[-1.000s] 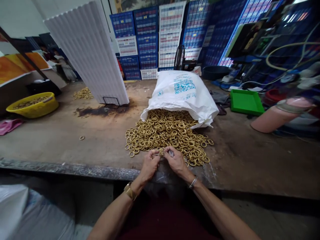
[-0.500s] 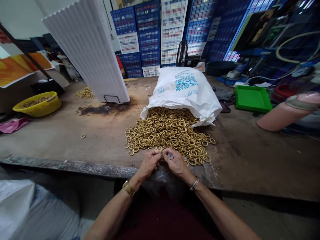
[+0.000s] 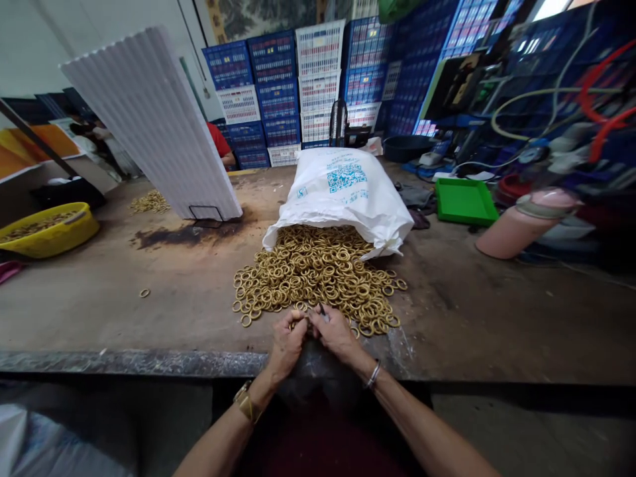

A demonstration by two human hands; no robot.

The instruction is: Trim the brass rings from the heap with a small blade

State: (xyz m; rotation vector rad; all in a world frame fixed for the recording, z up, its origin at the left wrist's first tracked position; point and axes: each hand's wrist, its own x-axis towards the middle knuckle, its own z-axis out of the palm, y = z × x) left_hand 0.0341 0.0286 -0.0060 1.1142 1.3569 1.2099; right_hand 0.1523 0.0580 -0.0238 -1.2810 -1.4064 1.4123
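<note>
A heap of brass-coloured rings point(image 3: 318, 278) spills onto the table from the mouth of a white woven sack point(image 3: 342, 185). At the near edge of this heap, my two hands meet with fingertips almost touching. My left hand point(image 3: 288, 339) is closed around a ring point(image 3: 294, 324), mostly hidden by the fingers. In the closed fingers of my right hand point(image 3: 334, 334) is a small tool point(image 3: 322, 311) with a dark, narrow tip pointing up and a greyish part lower down. What the fingertips touch between the hands is too small to make out.
A single ring point(image 3: 144, 293) lies apart on the left of the table point(image 3: 189, 324). Farther left are a yellow basin point(image 3: 74, 232) of rings and a leaning white corrugated panel point(image 3: 163, 132). A green tray point(image 3: 467, 201) and pink bottle point(image 3: 521, 225) stand on the right.
The whole view has shifted, so the table things appear farther left. The dark tip of the tool now shows above my right hand. Both hands stay together at the heap's near edge.
</note>
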